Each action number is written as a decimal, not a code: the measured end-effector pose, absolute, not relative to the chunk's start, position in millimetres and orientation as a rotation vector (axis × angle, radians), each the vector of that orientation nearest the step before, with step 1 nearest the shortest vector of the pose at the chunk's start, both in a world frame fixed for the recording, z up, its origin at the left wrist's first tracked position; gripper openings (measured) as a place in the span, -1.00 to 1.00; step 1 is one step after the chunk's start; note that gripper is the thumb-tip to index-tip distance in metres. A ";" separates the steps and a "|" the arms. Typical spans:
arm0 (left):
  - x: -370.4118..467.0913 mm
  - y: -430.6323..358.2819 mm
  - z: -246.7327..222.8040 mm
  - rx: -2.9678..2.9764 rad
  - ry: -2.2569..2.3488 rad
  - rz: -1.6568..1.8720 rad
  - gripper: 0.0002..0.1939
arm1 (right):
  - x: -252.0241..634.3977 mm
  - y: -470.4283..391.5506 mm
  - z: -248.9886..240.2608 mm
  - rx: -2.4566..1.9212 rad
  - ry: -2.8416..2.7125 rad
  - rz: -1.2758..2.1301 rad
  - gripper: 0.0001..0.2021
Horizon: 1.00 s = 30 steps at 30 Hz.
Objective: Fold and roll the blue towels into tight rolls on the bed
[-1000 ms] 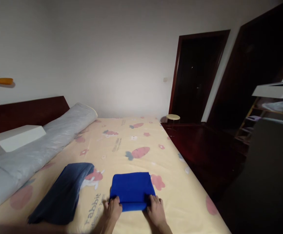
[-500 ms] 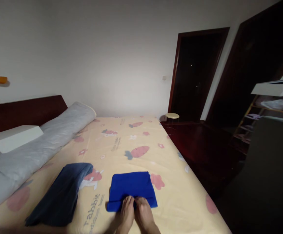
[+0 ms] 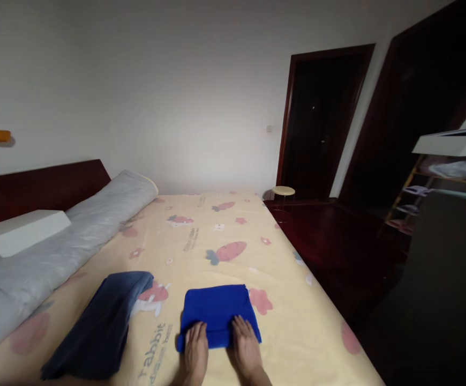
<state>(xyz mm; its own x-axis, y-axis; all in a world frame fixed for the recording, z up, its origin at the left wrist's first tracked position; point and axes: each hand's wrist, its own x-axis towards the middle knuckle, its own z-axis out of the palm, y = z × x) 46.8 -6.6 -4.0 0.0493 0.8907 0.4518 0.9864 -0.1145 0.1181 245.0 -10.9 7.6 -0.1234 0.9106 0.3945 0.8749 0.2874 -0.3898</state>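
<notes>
A blue cloth (image 3: 217, 304), folded into a rough rectangle, lies flat on the bed near me. Its near edge is turned over in a narrow band. My left hand (image 3: 196, 346) rests on the left part of that band, fingers stretched forward on the fabric. On the right part lies my right hand (image 3: 246, 343), its fingers also laid flat. Neither hand grips the cloth; both press on it from above. To the left, apart from my hands, is a folded dark blue pair of jeans or similar denim garment (image 3: 100, 324).
The bed sheet (image 3: 233, 276) is pale yellow with carrot and rabbit prints. A long grey bolster (image 3: 96, 220) and a white box (image 3: 28, 230) lie along the headboard (image 3: 36, 182). Beyond the bed's right edge stand a round stool (image 3: 283, 191) and a shelf rack (image 3: 418, 187).
My hands have moved apart, from close together at the middle of the cloth's folded edge to its left and right parts. Their fingers have flattened out. The denim stays put.
</notes>
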 end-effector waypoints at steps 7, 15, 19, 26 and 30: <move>60.4 -4.0 5.0 -2.284 -2.126 -0.419 -0.50 | 238.7 0.0 35.5 -1.736 -2.114 0.403 -0.50; 42.5 5.9 25.0 -2.180 -2.198 -0.232 -0.49 | 261.9 13.6 30.1 -1.838 -1.972 0.227 -0.47; 76.7 15.9 21.6 -2.459 -2.017 -0.345 -0.48 | 222.6 14.3 33.0 -1.545 -2.190 0.403 -0.54; 39.3 19.9 36.0 -2.246 -2.242 -0.209 -0.46 | 261.7 28.7 24.5 -1.833 -1.980 0.355 -0.47; 20.6 17.1 31.9 -2.059 -2.211 -0.182 -0.45 | 286.3 34.3 5.9 -1.954 -1.857 0.233 -0.45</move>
